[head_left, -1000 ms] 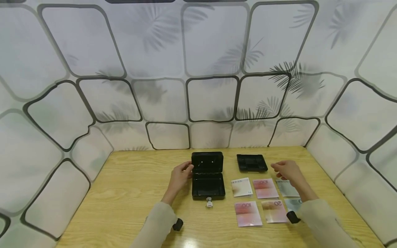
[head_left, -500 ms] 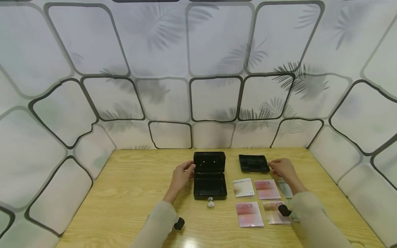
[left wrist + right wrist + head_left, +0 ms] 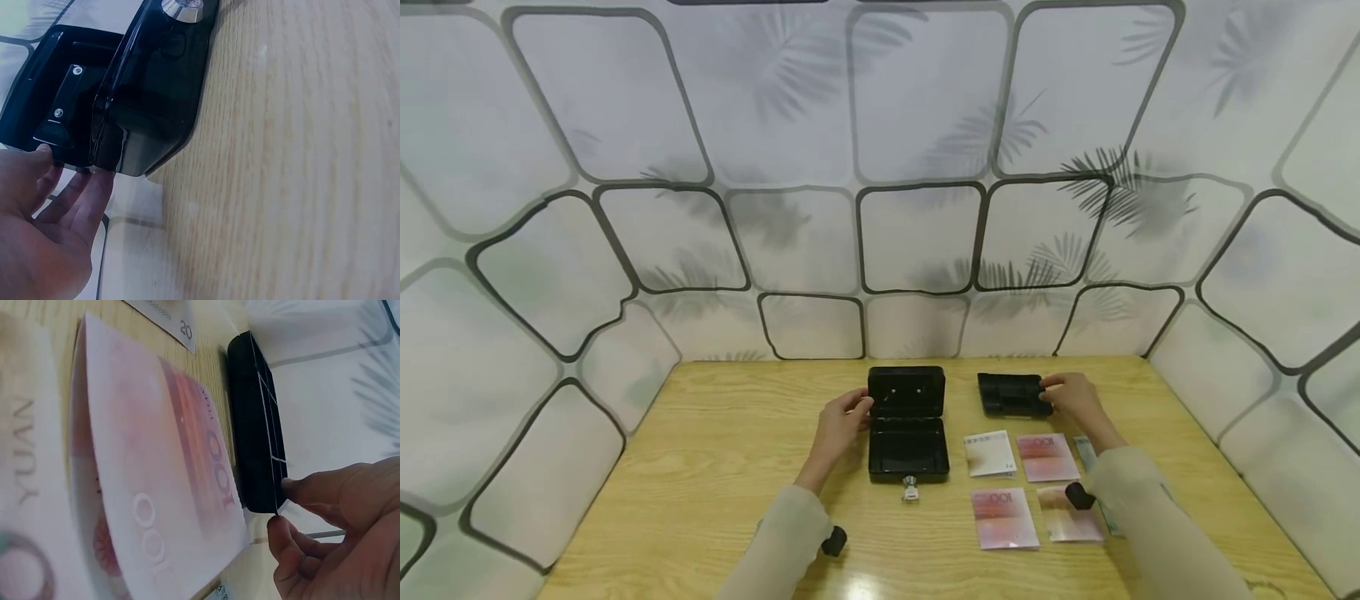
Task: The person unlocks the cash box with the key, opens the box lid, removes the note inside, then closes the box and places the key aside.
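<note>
A black cash box stands with its lid raised and a silver lock at its front. My left hand grips the left edge of that lid. In the left wrist view the thumb lies on the lid's inner rim, fingers behind. To the right of the box is a black compartment tray. My right hand pinches its right end; in the right wrist view, thumb and index finger meet the tray's corner.
Folded banknotes lie in two rows right of the box, among them a pink 100 note, another pink note and a pale note. My right forearm passes over the rightmost notes. A patterned curtain hangs behind the wooden table.
My right hand has moved left from beside the tray and now pinches its right end. My left hand stays on the lid. The head view has shifted slightly.
</note>
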`<state>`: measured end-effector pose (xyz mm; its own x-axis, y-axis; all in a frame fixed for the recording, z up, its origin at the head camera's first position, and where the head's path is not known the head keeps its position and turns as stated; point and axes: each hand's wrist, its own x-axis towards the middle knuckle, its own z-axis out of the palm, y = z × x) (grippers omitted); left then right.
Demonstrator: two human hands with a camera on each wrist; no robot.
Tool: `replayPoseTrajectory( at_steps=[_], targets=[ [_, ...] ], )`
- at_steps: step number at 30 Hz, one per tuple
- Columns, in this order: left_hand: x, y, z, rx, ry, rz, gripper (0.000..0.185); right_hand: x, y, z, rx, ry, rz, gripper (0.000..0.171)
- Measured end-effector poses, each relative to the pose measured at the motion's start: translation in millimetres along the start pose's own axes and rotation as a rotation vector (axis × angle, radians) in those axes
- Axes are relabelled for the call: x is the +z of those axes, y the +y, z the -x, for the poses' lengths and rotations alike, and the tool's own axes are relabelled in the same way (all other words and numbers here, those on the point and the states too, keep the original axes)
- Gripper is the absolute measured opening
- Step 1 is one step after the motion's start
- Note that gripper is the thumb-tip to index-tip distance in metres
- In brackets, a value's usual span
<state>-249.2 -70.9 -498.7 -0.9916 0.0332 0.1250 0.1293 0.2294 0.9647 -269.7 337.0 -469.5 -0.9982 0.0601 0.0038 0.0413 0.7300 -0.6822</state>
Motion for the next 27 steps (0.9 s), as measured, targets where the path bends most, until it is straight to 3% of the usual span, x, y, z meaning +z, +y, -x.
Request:
replayPoseTrajectory(
  at_steps=[5,10,27],
  targets=[
    [0.2,-0.9,0.4,-0.01,0.006,-0.002,0.035,3,0,-5,-0.057,-0.036,0.114,0.033],
    [0.1,-2.1,-1.0,-0.005,0.004,0.004,0.036,7,3,-5,-0.086,-0.011,0.155,0.027],
    [-1.3,0.3,-0.9,0.007,-0.003,-0.003,0.035,10,3,4,-0.053,0.056,0.106,0.018]
  ],
)
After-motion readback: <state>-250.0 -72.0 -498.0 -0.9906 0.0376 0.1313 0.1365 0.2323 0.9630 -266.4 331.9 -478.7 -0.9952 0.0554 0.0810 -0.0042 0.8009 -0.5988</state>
